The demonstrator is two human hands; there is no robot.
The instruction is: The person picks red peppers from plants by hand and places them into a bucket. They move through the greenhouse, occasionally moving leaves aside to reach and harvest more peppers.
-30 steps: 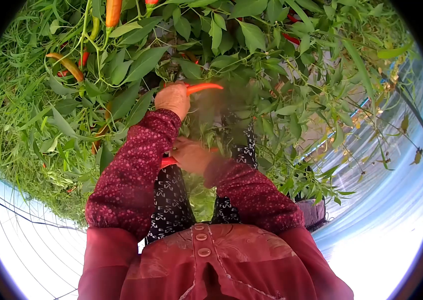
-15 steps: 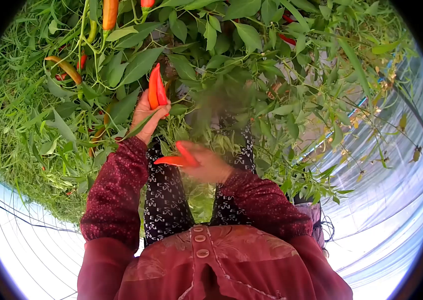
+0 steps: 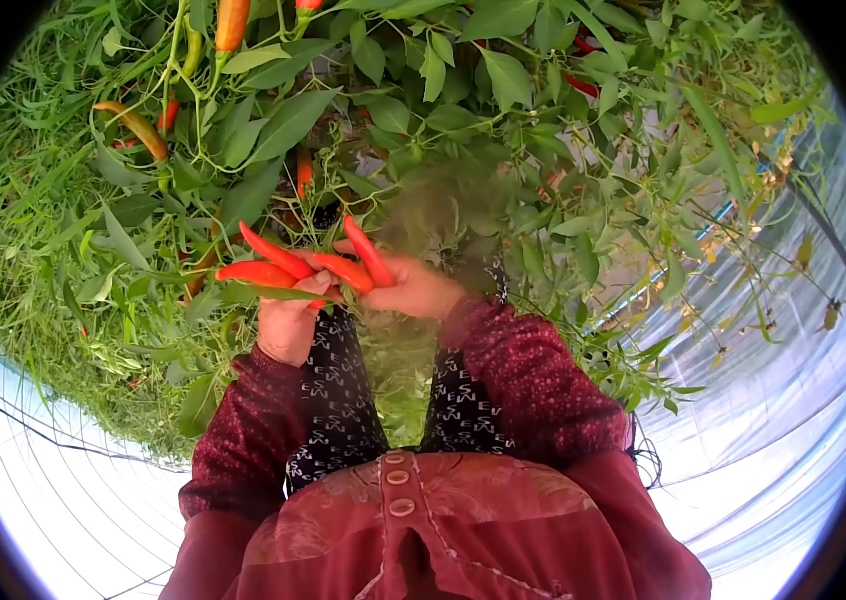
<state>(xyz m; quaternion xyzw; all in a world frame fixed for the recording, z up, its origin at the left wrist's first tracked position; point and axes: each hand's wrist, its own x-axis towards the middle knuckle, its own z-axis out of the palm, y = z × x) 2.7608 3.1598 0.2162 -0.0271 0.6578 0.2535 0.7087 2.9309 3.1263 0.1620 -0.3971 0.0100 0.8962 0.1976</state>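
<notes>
My left hand [image 3: 286,328] is closed around red chili peppers [image 3: 257,274], whose tips point left; a green leaf lies across its fingers. My right hand [image 3: 421,290] grips more red chili peppers [image 3: 370,252], one tilted upward and one lying toward the left hand. Both hands meet in front of my knees, their fingertips close together or touching. Which fingers hold which pepper stems is partly hidden where the hands overlap.
Pepper plants [image 3: 283,125] spread ahead, with an orange pepper [image 3: 232,24] and a curved brownish pepper [image 3: 135,130] hanging at upper left. Tall grass [image 3: 33,190] grows to the left. Whitish plastic sheeting [image 3: 783,400] lies at right. A blurry smudge covers the centre.
My left hand has come down toward me, its peppers turning from upright to pointing left. My right hand has risen slightly, bringing its peppers up against the left hand's.
</notes>
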